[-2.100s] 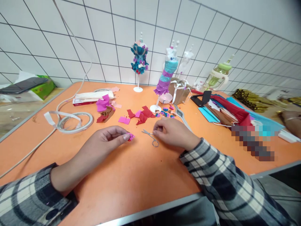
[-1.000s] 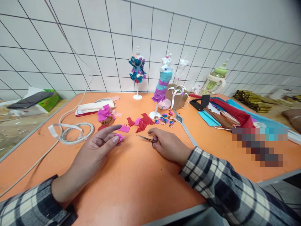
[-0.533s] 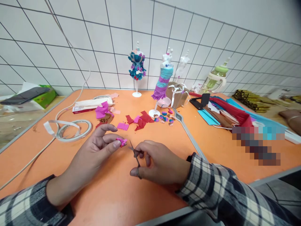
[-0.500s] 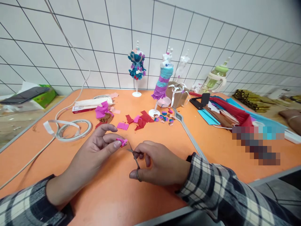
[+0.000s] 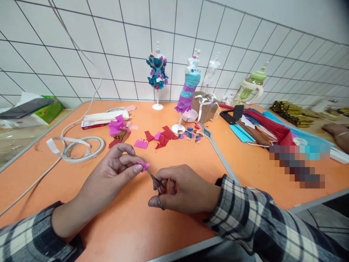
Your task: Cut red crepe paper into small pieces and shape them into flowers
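My left hand [image 5: 114, 174] pinches a small piece of pink crepe paper [image 5: 143, 166] between thumb and fingers, above the orange table. In my right hand [image 5: 182, 187] is a small pair of metal scissors [image 5: 158, 185], with thumb and fingers in its loops. The blades point up and left and reach the right edge of the pink paper. Just beyond my hands lie a pink paper square [image 5: 141, 144] and several red paper scraps [image 5: 165, 138]. A cluster of small multicoloured paper pieces [image 5: 191, 134] lies to their right.
Three small dress forms stand at the back, one in teal ruffles [image 5: 157, 71], one in blue and purple bands [image 5: 188, 87]. A tape roll [image 5: 102, 147] and white cable lie left. Folded coloured paper [image 5: 278, 131], a phone stand [image 5: 234, 115] and a green-lidded bottle [image 5: 252, 85] are right.
The scissors have turned and their blades have closed up against the pink paper, where they stood apart from it before. My left hand keeps its pinch. The view has shifted slightly.
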A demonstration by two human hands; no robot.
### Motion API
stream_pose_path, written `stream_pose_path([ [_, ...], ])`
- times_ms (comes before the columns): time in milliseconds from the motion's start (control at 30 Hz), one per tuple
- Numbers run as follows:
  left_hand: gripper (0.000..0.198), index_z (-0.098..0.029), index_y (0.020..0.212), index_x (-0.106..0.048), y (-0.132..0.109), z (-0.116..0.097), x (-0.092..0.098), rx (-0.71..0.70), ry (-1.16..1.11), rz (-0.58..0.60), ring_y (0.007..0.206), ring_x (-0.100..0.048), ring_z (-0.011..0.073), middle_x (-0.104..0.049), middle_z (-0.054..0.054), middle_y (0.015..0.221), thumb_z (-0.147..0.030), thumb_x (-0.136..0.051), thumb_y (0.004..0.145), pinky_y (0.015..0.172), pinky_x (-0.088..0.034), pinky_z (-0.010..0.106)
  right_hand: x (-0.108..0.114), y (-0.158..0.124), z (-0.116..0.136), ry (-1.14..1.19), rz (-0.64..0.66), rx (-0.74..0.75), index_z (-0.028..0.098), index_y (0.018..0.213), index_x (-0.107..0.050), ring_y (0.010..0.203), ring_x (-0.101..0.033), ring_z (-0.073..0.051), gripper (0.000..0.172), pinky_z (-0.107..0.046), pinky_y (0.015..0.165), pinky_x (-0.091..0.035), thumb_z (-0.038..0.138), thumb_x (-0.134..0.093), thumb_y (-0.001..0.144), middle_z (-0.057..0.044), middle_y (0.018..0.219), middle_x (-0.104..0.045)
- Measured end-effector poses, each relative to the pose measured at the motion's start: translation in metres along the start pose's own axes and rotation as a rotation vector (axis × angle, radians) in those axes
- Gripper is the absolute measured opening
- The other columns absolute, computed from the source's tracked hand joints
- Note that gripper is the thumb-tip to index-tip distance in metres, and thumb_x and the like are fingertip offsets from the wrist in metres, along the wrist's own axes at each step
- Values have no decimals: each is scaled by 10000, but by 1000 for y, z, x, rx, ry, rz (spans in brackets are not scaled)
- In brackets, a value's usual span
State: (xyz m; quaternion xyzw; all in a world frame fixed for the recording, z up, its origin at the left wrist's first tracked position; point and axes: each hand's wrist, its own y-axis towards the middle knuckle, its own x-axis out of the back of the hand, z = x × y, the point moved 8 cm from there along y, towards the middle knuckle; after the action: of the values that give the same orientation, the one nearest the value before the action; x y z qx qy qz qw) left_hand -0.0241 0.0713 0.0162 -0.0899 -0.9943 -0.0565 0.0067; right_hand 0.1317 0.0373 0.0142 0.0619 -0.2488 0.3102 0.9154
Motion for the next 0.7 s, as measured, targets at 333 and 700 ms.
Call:
stream_pose_path([
  [333, 435, -296, 903, -547, 0, 2, 4, 23, 34, -56, 707, -692, 213, -774, -18, 715, -455, -885, 678, 685, -520, 301, 1, -1, -3, -43, -52, 49, 199, 780, -600, 576, -489, -60, 234, -195, 550, -336, 352, -777, 801, 80, 658, -545],
  [700, 420, -300, 929, -538, 0, 2, 4, 15, 12, -23, 708, -683, 202, -777, -23, 726, -457, -866, 720, 699, -517, 297, 3, 1, -3, -113, -81, 90, 199, 787, -638, 611, -492, -62, 195, -204, 581, -341, 318, -792, 799, 77, 694, -571],
])
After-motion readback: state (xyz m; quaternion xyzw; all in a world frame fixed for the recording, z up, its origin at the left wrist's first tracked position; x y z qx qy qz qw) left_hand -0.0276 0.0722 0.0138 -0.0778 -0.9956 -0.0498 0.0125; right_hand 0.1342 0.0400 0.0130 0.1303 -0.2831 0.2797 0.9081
